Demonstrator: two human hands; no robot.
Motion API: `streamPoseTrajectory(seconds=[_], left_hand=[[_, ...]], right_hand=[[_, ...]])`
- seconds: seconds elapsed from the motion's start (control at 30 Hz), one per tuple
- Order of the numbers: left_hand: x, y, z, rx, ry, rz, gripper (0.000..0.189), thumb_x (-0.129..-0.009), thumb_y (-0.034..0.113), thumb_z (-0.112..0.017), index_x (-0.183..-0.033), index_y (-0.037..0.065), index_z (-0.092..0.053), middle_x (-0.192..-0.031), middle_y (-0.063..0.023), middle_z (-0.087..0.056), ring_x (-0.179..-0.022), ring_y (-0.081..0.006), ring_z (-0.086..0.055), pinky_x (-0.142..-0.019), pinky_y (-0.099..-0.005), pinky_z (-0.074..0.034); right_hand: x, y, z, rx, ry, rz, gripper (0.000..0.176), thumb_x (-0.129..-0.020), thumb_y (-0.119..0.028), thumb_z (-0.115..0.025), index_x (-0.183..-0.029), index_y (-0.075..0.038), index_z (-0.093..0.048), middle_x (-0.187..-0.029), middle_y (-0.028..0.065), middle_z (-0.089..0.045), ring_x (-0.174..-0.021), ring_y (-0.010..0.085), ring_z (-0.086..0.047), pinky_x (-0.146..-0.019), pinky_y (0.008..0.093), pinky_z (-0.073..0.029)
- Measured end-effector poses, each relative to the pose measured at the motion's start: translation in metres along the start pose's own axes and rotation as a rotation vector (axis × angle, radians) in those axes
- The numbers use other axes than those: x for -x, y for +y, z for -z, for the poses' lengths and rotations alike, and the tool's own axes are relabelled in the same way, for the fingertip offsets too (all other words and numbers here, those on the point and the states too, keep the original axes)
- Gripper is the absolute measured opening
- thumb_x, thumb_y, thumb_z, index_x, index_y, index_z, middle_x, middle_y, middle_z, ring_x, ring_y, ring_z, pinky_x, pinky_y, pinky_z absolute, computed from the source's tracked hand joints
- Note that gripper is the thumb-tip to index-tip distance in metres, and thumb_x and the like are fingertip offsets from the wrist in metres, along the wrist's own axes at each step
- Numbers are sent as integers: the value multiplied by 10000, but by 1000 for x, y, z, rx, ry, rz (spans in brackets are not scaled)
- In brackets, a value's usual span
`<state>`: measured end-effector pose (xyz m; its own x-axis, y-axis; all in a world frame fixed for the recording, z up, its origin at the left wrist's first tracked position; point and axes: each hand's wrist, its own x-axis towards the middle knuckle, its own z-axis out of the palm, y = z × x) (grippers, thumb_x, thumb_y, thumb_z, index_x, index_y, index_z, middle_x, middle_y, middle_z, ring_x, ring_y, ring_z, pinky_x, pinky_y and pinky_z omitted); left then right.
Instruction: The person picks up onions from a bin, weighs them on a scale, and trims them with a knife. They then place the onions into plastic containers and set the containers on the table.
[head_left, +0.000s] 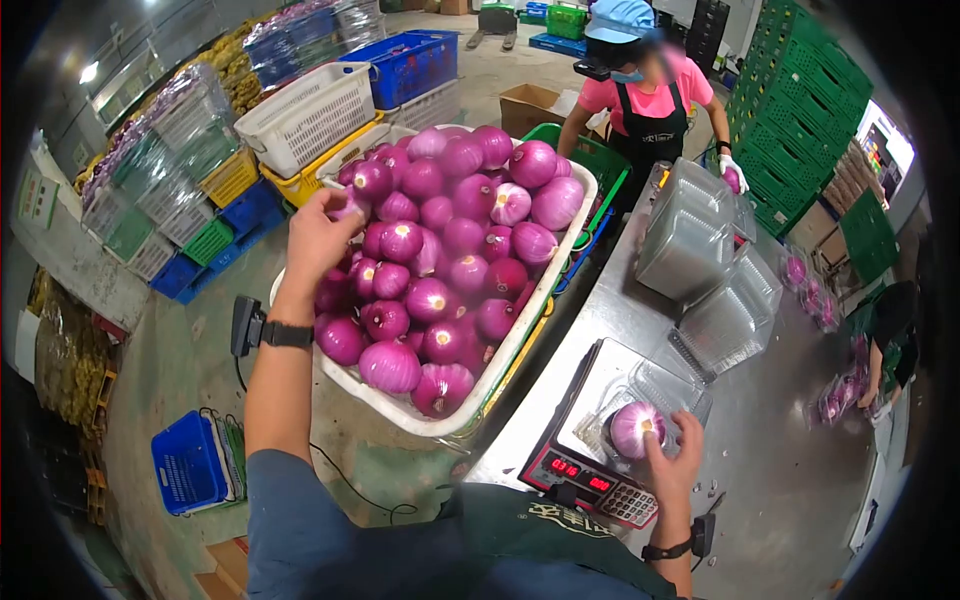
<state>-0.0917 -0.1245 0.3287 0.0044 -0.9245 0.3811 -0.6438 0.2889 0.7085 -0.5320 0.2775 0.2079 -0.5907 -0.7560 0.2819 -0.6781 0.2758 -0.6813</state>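
Note:
A white crate (440, 425) heaped with peeled purple onions (430, 297) stands in front of me. At its left rim my left hand (318, 235) has its fingers curled around a pale purple onion (350, 208), partly hidden by the fingers. On the right, a digital scale (580, 480) with lit red digits carries a clear plastic tray (672, 385). One purple onion (636, 428) rests in that tray. My right hand (676, 455) is beside this onion, fingers apart, its thumb against or just in front of the onion's side.
Stacked clear plastic trays (690, 230) stand on the metal table (780, 480) beyond the scale. A co-worker (650, 110) in pink stands across, holding an onion; another person (885, 340) handles packed onions at right. Green crates (800, 110) tower behind. A blue basket (190, 465) sits on the floor.

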Motion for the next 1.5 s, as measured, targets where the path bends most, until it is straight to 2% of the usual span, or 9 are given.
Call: streamPoseTrajectory(seconds=[0.2,0.3,0.5,0.67,0.83,1.0,1.2,1.3,1.5], left_hand=[[-70,-32,-33,-403,-11,-145,776,-740,379,-849,-1378,18,-596,-1284,-245,-675,-1178,-412,-655,-1016,-447,-523],[-96,-49,-55,-375,-176,-44,943,-723,452,-874,-1470,8,-509,-1326,-240,-661,-1237,-385,-636,-1055,-452,-499],[-109,-71,-63,-167,-141,-107,695,-798,301,-871,-1356,20,-569,-1206,-154,-688,-1065,-259,-676,-942,-360,-537],[-43,-10,-27,607,-279,32,582,-876,175,-810,-1357,7,-528,-1211,-108,-642,-1079,-201,-662,-948,-313,-551],[72,72,-3,712,-418,-131,682,-855,172,-766,-1441,21,-452,-1383,-165,-566,-1251,-303,-595,-1148,-431,-436],[183,138,-35,811,-522,-190,815,-706,170,-908,-1393,90,-477,-1354,-183,-587,-1149,-276,-658,-983,-405,-574],[299,211,-114,740,-789,-484,759,-653,178,-947,-1287,97,-539,-1272,-158,-631,-1151,-309,-627,-985,-421,-524],[325,233,-144,551,-902,-771,853,-610,226,-955,-1349,93,-550,-1300,-123,-627,-1280,-383,-522,-1067,-475,-446],[330,200,-198,208,-753,-571,831,-675,326,-930,-1357,36,-555,-1250,-206,-620,-1142,-413,-562,-993,-487,-467]], right_hand=[[9,15,28,-35,145,-195,349,-830,-81,-764,-1160,-34,-660,-1163,110,-667,-1044,227,-640,-890,360,-506],[19,33,46,-62,211,-287,330,-847,-104,-771,-1155,-26,-683,-1064,95,-681,-924,202,-650,-844,348,-529],[37,40,63,-95,303,-433,306,-874,-120,-774,-1149,-15,-688,-1011,67,-666,-891,144,-651,-776,290,-530],[42,52,60,-189,303,-403,283,-890,-110,-767,-1145,-15,-691,-947,36,-672,-822,110,-645,-728,264,-524],[43,49,52,-281,260,-303,276,-886,-71,-764,-1147,-18,-690,-905,26,-673,-810,97,-636,-739,246,-522],[48,25,47,-479,169,-302,289,-897,-59,-752,-1170,-8,-673,-911,15,-671,-819,78,-623,-759,248,-522],[65,-38,47,-1546,-591,-329,706,-890,-102,-705,-1523,-22,-402,-1288,136,-606,-1083,151,-618,-912,301,-533],[78,-42,56,-1649,-541,-452,793,-830,-35,-688,-1549,-29,-353,-1347,166,-562,-1202,250,-611,-1021,379,-519],[92,15,81,-1438,-76,-569,803,-784,-19,-709,-1521,-42,-390,-1270,169,-598,-1063,293,-669,-875,430,-595]])
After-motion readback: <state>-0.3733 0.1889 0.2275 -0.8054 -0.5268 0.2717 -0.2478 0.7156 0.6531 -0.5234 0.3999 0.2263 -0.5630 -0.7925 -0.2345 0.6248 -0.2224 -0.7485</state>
